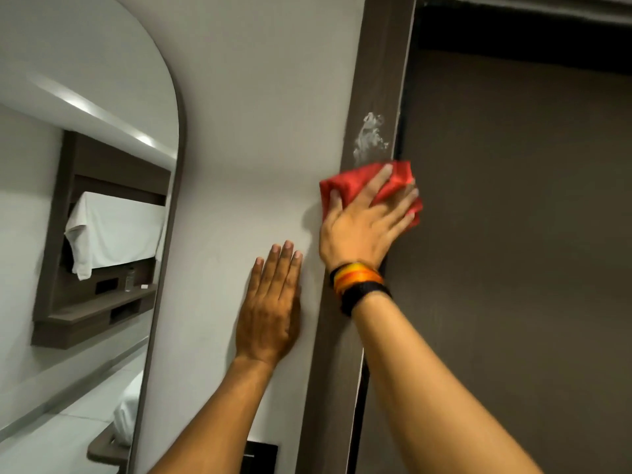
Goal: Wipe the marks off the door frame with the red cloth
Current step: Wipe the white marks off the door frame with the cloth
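A dark brown door frame runs up the middle right of the view. White smeared marks sit on it at mid height. Just below them, my right hand presses the folded red cloth flat against the frame, fingers spread over the cloth. The wrist wears orange and black bands. My left hand lies flat and open on the white wall to the left of the frame, holding nothing.
The dark brown door fills the right side. A tall arched mirror hangs on the wall at the left, reflecting a wooden shelf, a white towel and a bed. A black wall plate sits low beside the frame.
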The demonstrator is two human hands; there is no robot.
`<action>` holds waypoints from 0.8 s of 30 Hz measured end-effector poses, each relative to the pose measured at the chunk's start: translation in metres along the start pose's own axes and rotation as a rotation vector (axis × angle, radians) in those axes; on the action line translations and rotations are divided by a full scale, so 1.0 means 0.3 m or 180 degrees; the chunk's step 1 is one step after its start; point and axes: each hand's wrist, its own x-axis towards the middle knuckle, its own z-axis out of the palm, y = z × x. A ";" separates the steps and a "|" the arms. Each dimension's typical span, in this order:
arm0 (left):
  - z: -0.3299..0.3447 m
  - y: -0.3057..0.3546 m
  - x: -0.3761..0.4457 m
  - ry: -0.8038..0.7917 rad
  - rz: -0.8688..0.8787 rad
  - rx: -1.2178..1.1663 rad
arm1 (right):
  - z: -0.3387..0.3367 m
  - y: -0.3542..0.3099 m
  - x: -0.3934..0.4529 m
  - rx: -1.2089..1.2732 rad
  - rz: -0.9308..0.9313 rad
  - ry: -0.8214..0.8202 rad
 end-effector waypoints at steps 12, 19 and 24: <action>-0.006 0.005 -0.007 -0.0060 -0.0045 -0.0007 | 0.011 0.010 -0.044 0.0197 0.0062 0.0128; 0.000 -0.011 -0.010 -0.0152 -0.0072 -0.0091 | -0.064 -0.163 0.336 0.0217 0.0020 0.0203; -0.009 -0.003 -0.010 -0.0159 -0.0073 -0.0100 | -0.097 -0.176 0.388 0.0327 -0.0028 0.0213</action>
